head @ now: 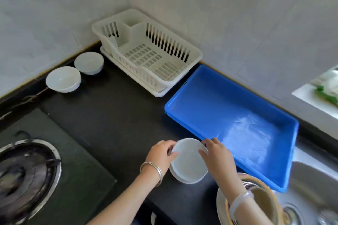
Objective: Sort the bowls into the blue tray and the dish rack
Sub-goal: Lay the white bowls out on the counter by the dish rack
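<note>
Left hand (161, 153) and right hand (215, 157) clamp opposite rims of near stacked white bowls (188, 162); likely light, slick, stiff plastic; rim grip suits.

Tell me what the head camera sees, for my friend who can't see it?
Both hands, left hand and right hand, grip a white bowl stack on a black counter, beside an empty blue tray and empty dish rack.

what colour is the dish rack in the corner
Cream white, all over. The head view shows the dish rack clearly, beside the blue tray.
</note>
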Motion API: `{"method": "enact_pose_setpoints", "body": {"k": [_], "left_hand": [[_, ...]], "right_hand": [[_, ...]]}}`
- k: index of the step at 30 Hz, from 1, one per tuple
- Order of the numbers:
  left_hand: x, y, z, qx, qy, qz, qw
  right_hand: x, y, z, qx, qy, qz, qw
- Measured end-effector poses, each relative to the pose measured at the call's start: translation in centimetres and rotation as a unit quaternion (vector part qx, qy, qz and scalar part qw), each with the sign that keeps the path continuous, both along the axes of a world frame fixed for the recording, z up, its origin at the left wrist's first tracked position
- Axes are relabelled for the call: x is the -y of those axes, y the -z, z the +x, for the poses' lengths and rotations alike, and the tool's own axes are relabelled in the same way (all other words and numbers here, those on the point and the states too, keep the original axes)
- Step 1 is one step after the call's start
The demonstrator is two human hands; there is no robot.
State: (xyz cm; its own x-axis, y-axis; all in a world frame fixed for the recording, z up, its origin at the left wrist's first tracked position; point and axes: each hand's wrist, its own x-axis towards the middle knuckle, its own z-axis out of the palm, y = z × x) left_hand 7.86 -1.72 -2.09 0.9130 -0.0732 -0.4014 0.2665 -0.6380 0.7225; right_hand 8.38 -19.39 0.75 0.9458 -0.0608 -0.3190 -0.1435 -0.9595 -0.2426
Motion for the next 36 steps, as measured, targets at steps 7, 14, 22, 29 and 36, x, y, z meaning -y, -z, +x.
{"method": "enact_pose_setpoints", "body": {"k": [7, 14, 22, 29, 36], "left_hand": [[0.5, 0.5, -1.1, 0.006, -0.05, 0.009, 0.999], [0.8, 0.4, -1.3, -0.016, -0.095, -0.012, 0.995], [1.6, 0.6, -1.0, -0.009, -0.089, 0.069, 0.994], [2.3, -0.3, -0.3, 0.006, -0.115, 0.088, 0.989], [-0.8, -3.0, 1.5, -0.007, -0.167, -0.01, 0.986]], "right_hand": [[0.3, 0.4, -0.9, 0.03, 0.007, -0.025, 0.999], [1.3, -0.7, -1.9, 0.034, 0.046, 0.039, 0.998], [3.6, -2.5, -1.6, 0.043, 0.15, 0.093, 0.983], [4.0, -3.5, -1.5, 0.035, 0.173, 0.117, 0.977], [3.1, -6.1, 0.5, 0.057, 0.151, 0.165, 0.973]]}}
